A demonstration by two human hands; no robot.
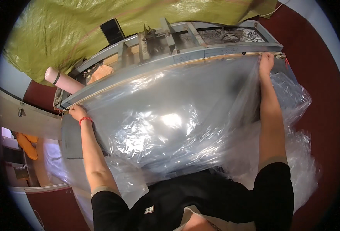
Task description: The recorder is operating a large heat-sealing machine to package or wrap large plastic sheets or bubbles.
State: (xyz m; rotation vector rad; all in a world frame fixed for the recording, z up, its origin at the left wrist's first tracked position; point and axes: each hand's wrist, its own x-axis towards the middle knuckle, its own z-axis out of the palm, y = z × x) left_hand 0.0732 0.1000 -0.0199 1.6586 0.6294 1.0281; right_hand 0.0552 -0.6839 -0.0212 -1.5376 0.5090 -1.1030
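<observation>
A wide sheet of clear plastic film stretches over a dark grey work surface in front of me, wrinkled and shining with glare. At the left end of a long metal frame, my left hand is closed on the film's far edge; a red bracelet circles that wrist. My right hand is a closed fist on the film at the frame's right end, and the film gathers in folds below it. Between my hands the film's edge runs along a thin strip beside the frame.
A pink bottle leans at the frame's left end. Behind the frame lies a dark phone near a yellow-green tarp. Loose film hangs at the right above dark red floor. Orange cloth shows at far left.
</observation>
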